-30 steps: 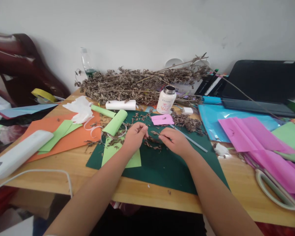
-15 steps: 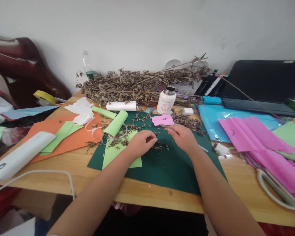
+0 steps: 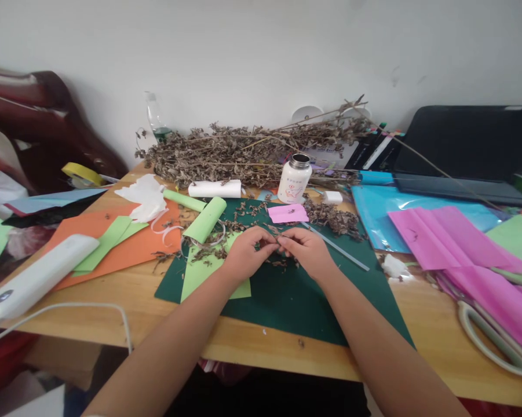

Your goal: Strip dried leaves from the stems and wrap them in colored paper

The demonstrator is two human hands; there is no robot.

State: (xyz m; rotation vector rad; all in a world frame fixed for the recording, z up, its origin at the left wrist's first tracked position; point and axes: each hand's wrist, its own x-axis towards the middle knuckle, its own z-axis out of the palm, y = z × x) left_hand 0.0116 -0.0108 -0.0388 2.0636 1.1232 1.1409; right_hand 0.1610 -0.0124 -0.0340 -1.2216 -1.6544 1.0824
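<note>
Over the dark green mat (image 3: 304,301), the fingertips of my two hands meet. My left hand (image 3: 248,253) is closed in a pinch, and my right hand (image 3: 307,252) pinches from the other side. Between them is a small brown dried leaf (image 3: 278,238), mostly covered by the fingers. Dried leaf crumbs lie around and beneath the hands. Just beyond is a pink paper piece (image 3: 287,214) with bits on it. A light green paper sheet (image 3: 212,282) lies under my left wrist. To the right, a translucent stick (image 3: 341,248) rests on the mat.
A white open bottle (image 3: 294,180) stands behind the pink paper, before a long heap of dried plants (image 3: 217,152). A rolled green paper (image 3: 206,220) lies left. On the right are a leaf pile (image 3: 334,220), pink crepe paper (image 3: 443,231), scissors (image 3: 495,341) and a laptop (image 3: 473,150).
My right hand has moved left and slightly down, bringing a dried leaf piece to my left fingertips. More of the translucent stick now shows. My left hand has barely moved.
</note>
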